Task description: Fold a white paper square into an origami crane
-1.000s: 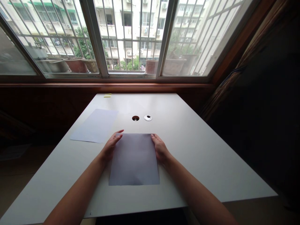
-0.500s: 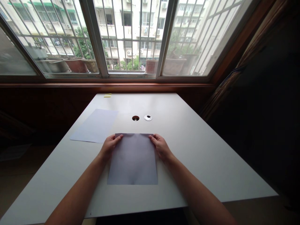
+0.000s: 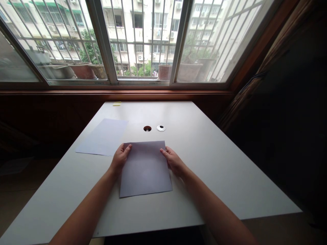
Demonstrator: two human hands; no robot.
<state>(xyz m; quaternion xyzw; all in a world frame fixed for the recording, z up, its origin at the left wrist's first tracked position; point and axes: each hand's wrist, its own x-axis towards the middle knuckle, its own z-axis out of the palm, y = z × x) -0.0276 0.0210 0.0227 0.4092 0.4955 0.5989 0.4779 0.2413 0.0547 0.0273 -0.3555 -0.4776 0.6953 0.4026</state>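
A grey sheet of paper (image 3: 145,170) lies on the white table (image 3: 217,163) right in front of me. My left hand (image 3: 120,158) pinches its far left corner, thumb on top. My right hand (image 3: 173,160) grips the far right corner the same way. The far edge of the sheet is raised a little off the table, while the near edge rests on it.
A second pale sheet (image 3: 103,136) lies flat to the left. A round cable hole (image 3: 147,128) and its loose silver cap (image 3: 160,128) sit beyond the grey sheet. A small yellow piece (image 3: 117,104) lies at the table's far edge, under a barred window.
Both hands went from resting beside the sheet to pinching its far corners. The far edge has lifted and the sheet has slid slightly away from me and turned a little.
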